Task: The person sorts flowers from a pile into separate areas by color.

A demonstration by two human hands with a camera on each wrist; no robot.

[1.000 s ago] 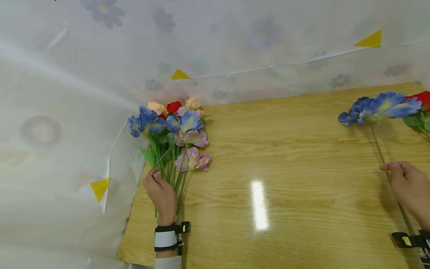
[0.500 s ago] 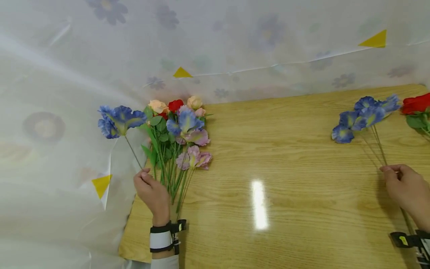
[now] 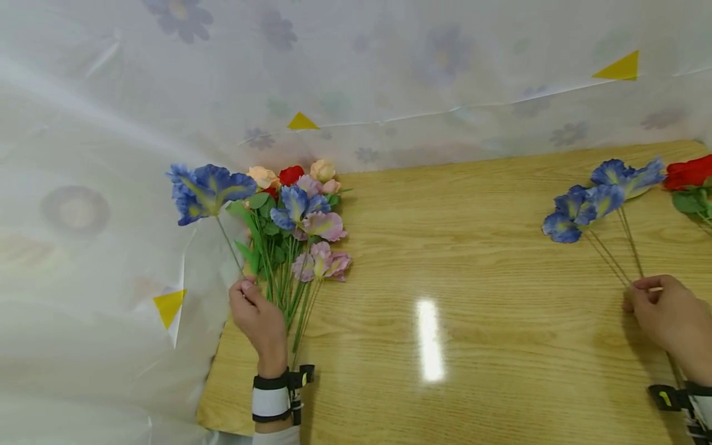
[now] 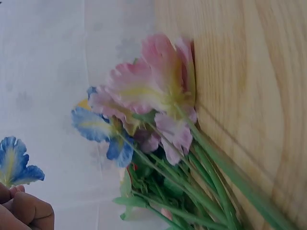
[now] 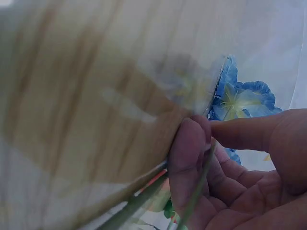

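Note:
In the head view my left hand (image 3: 260,324) pinches the thin stem of an artificial blue iris (image 3: 211,188), its bloom raised at the upper left. Beside that hand lies a bunch of artificial flowers, with another blue iris (image 3: 297,207), a pink iris (image 3: 321,262), a red rose (image 3: 290,175) and peach roses (image 3: 322,169). Far right, my right hand (image 3: 670,321) pinches a blue iris stem; two blue blooms, one nearer (image 3: 581,207) and one farther (image 3: 631,176), fan out ahead. Both stems meet at the fingers; whether both are gripped is unclear. The right wrist view shows stems (image 5: 196,191) below the fingertips.
The wooden table (image 3: 473,278) lies between the hands, with a bright light reflection. A red rose (image 3: 690,173) lies at the right edge. Pale flower-printed sheeting (image 3: 389,62) hangs behind and at the left, marked with yellow triangles (image 3: 169,308).
My left hand has drawn its blue iris leftward off the bunch, then shifted slightly back right. At the right, the blue blooms have spread apart, the nearer one swinging left and down.

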